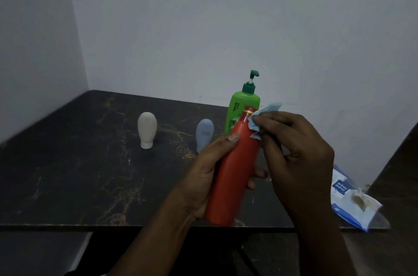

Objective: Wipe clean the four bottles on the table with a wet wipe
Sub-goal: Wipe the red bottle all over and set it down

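Two bare forearms are seen entering from 6 o'clock. The left hand [203,176] is wrapped round the body of a red bottle [233,169]: thumb laid up the front, fingertips showing past the bottle's right side. The bottle is held off the table, above its near edge, tilted with the gold-ringed cap toward 1 o'clock. The right hand [298,158] is placed at 3 o'clock of the bottle, fingers bent, and a crumpled pale blue wet wipe [264,113] is pinched by them and pressed against the bottle's neck and shoulder.

A white and blue wipe pack [348,198] is laid flat at 4 o'clock of the view, on the table's near right corner, with "mee mee" printed on it and a brownish patch on top.

The table [79,162] is dark, stone-look, streaked with golden-brown veins; its near edge is seen as a straight line across the lower view.

Farther back, three bottles are stood on the table. A blue-grey bottle [204,133] is set cap-down at 11 o'clock of the red one, partly hidden by the left thumb. A beige bottle [147,128] is set cap-down at 9 o'clock of it, well apart. A green pump bottle [242,110] is stood upright behind the red cap, at 12 o'clock, near the table's far edge.

The table is pushed into a room corner. A plain pale grey back wall [226,27] is seen at 12 o'clock, a side wall [34,38] at 9 o'clock. Lighting is dim.
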The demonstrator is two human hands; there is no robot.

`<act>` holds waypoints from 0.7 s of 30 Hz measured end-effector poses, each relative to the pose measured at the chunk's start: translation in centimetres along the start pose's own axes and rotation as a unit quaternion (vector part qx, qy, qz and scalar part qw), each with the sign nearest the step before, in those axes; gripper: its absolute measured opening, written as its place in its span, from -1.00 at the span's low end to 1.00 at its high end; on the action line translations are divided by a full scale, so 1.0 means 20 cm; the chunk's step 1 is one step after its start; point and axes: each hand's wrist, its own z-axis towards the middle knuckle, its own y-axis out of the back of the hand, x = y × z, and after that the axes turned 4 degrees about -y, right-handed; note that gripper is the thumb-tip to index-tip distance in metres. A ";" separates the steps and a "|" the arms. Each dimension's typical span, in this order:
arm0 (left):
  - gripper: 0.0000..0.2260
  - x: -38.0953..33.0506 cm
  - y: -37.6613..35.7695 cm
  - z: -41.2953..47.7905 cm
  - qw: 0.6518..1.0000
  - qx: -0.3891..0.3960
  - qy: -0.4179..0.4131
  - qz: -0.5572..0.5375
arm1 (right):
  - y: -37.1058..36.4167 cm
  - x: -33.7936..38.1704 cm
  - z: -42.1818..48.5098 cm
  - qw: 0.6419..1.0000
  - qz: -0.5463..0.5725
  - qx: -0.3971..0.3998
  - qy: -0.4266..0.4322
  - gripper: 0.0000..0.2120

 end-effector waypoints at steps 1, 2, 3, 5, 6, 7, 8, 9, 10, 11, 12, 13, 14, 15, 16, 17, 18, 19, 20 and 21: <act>-0.50 0.00 0.00 0.00 1.000 0.010 0.006 -0.002 | 0.00 0.01 0.00 1.000 0.005 0.000 0.005 -0.74; -0.50 0.00 0.00 -0.01 1.000 0.021 0.008 -0.003 | 0.01 0.02 0.00 1.000 0.005 -0.002 0.007 -0.73; -0.50 0.00 0.00 -0.01 1.000 0.030 0.009 -0.005 | 0.01 0.02 0.00 1.000 0.002 -0.006 0.008 -0.73; -0.47 0.00 0.01 -0.01 0.999 0.037 0.009 -0.010 | 0.00 0.00 0.00 1.000 -0.003 -0.014 0.000 -0.73; -0.46 -0.01 0.01 -0.01 0.999 0.037 0.008 -0.011 | 0.00 0.00 0.00 1.000 -0.002 -0.016 -0.006 -0.74; -0.43 -0.01 0.02 0.00 0.999 0.036 0.001 -0.012 | 0.00 -0.01 0.01 1.000 -0.001 -0.018 -0.011 -0.74; -0.41 -0.01 0.03 0.00 0.999 0.033 -0.014 -0.007 | 0.00 -0.01 0.00 1.000 0.001 -0.021 -0.015 -0.75; -0.40 -0.01 0.03 0.01 0.999 0.027 -0.034 0.004 | 0.00 -0.01 0.00 1.000 0.005 -0.023 -0.014 -0.75; -0.39 -0.01 0.04 0.02 0.998 0.020 -0.052 0.017 | 0.00 -0.01 0.01 1.000 0.010 -0.021 -0.009 -0.76; -0.39 -0.01 0.04 0.03 0.998 0.016 -0.063 0.026 | 0.01 -0.01 0.01 1.000 0.016 -0.015 -0.001 -0.77; -0.39 0.00 0.04 0.03 0.997 0.014 -0.067 0.033 | 0.01 0.00 0.00 1.000 0.022 -0.008 0.008 -0.78; -0.39 0.00 0.04 0.04 0.997 0.012 -0.068 0.037 | 0.01 0.01 0.00 1.000 0.028 0.000 0.015 -0.77; -0.40 0.01 0.05 0.04 0.997 0.008 -0.068 0.038 | 0.02 0.02 0.00 0.999 0.029 0.006 0.019 -0.77; -0.40 0.02 0.05 0.04 0.997 0.003 -0.068 0.043 | 0.02 0.03 0.00 0.999 0.023 0.009 0.023 -0.76; -0.42 0.02 0.04 0.04 0.996 -0.005 -0.069 0.055 | 0.02 0.02 0.00 1.000 0.012 0.011 0.027 -0.77; -0.45 0.02 0.04 0.03 0.995 -0.017 -0.072 0.071 | 0.03 0.02 0.00 1.000 -0.002 0.012 0.029 -0.78; -0.46 0.01 0.03 0.03 0.993 -0.031 -0.074 0.087 | 0.03 0.00 0.00 0.999 -0.014 0.013 0.029 -0.78; -0.47 0.01 0.02 0.03 0.991 -0.046 -0.074 0.101 | 0.03 -0.01 0.00 0.999 -0.022 0.014 0.025 -0.77; -0.48 0.00 0.02 0.03 0.989 -0.056 -0.075 0.111 | 0.02 -0.03 0.00 0.999 -0.026 0.015 0.020 -0.76; -0.50 0.00 0.01 0.03 0.988 -0.061 -0.076 0.117 | 0.01 -0.04 0.00 0.999 -0.028 0.013 0.013 -0.75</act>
